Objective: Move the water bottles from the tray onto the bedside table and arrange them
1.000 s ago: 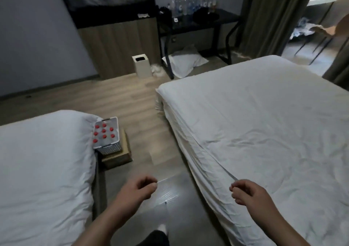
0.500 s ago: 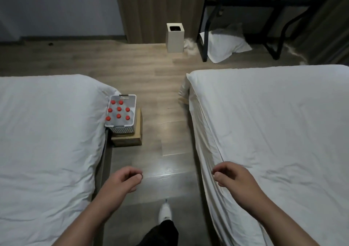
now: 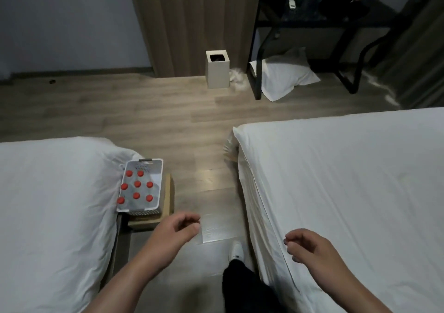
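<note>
Left hand [image 3: 174, 233] loosely curled, empty; right hand [image 3: 310, 246] likewise, nothing held. Tray [image 3: 157, 168] of red-capped water bottles [image 3: 137, 184] sits ahead and just left of the left hand, bottles upright. Left hand is nearer; right is well apart.

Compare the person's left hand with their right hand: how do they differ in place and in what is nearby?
The left hand hovers over the wooden floor close to the white plastic tray of red-capped bottles; the right hand hovers over the edge of the white-sheeted bed, far from the tray. The left sits slightly higher in view. Both are empty, fingers loosely curled.
</note>
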Tool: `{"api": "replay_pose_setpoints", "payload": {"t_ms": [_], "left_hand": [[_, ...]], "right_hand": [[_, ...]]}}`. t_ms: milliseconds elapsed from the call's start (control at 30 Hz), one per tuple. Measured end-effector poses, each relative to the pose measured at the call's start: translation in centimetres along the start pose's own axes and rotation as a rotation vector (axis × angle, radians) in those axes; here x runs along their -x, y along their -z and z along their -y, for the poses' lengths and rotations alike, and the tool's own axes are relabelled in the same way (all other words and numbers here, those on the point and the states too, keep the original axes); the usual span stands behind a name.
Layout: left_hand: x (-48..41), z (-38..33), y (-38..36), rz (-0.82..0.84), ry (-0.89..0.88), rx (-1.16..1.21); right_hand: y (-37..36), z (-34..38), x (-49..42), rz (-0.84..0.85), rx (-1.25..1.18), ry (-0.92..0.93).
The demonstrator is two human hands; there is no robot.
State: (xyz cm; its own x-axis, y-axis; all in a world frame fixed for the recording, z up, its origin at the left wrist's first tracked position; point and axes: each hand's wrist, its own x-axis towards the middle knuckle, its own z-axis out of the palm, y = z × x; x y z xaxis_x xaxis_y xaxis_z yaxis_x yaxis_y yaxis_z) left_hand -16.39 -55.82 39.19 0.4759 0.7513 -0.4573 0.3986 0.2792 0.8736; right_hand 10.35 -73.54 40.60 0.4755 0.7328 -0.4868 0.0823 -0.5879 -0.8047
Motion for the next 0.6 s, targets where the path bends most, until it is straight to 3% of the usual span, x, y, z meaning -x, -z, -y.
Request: {"api": "replay_pose_setpoints", "payload": {"t_ms": [167,367,600], "left_hand": [[-5.6,-4.0,3.2,-0.123,0.067,-0.043],[-12.3,-10.4,8.1,-0.312,-0.039,0.035],[-15.4,-6.4,14.9,-0.475,0.211,0.142]], "right_hand": [[-0.5,6.8,-11.0,0.107,0.030,0.088],[-3.8,18.0,-22.5,0.319,0.134,0.273],[-12.4,24.9,-31.9,0.529,0.242,0.307]]}}
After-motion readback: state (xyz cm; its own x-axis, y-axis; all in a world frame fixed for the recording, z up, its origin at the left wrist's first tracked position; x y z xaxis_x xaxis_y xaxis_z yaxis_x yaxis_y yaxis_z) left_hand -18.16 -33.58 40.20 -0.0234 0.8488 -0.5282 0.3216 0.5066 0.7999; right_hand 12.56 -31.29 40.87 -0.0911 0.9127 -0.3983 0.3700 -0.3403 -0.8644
